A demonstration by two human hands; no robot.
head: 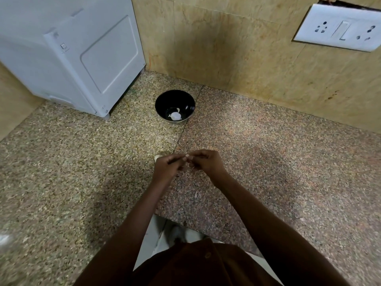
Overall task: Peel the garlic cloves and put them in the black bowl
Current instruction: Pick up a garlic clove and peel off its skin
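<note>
The black bowl (174,105) stands on the speckled stone counter near the back wall, with a pale garlic piece (175,116) at its bottom. My left hand (168,167) and my right hand (205,162) meet above the counter in front of the bowl, fingertips pinched together over something small that my fingers hide. A whitish garlic piece (158,157) lies on the counter just behind my left hand.
A white appliance (72,56) stands at the back left corner. A switch-and-socket plate (340,27) is on the tiled wall at the upper right. The counter's front edge runs just in front of my body, with floor below.
</note>
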